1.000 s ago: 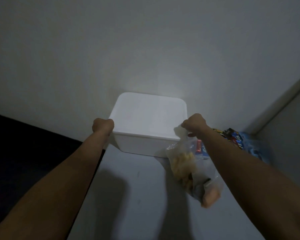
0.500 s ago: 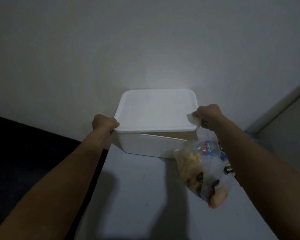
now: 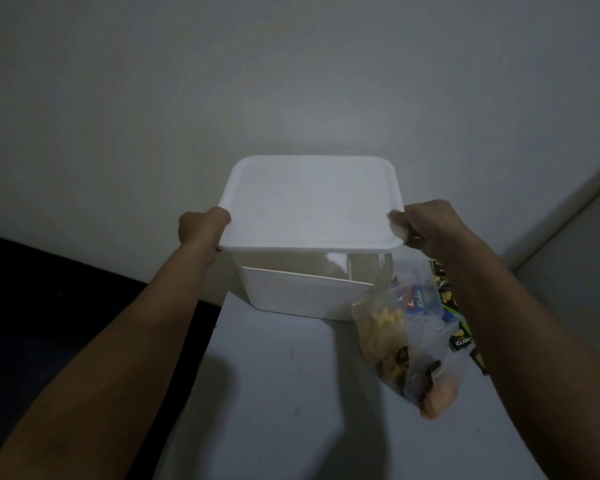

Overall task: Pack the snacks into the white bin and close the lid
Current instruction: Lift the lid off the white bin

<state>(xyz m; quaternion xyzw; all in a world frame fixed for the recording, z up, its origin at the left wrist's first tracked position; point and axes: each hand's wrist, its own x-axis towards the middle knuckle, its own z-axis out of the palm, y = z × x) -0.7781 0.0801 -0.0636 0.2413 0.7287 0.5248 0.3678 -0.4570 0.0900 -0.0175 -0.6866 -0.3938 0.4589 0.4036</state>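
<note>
The left hand (image 3: pixel 201 226) gripped the near left corner of the white lid (image 3: pixel 309 202), fingers curled under its edge. The right hand (image 3: pixel 426 223) pinched the lid's near right corner together with the gathered neck of a clear plastic bag of snacks (image 3: pixel 400 344), which hung below that hand, beside the forearm. Between the two hands the lid was raised clear of the white bin (image 3: pixel 302 296), its near edge above the bin's near rim. The bin stood on a pale table (image 3: pixel 291 410) below and between the hands, against a grey wall (image 3: pixel 291 81). Dark snack packets (image 3: pixel 459 337) showed just behind the bag, under the right forearm.
</note>
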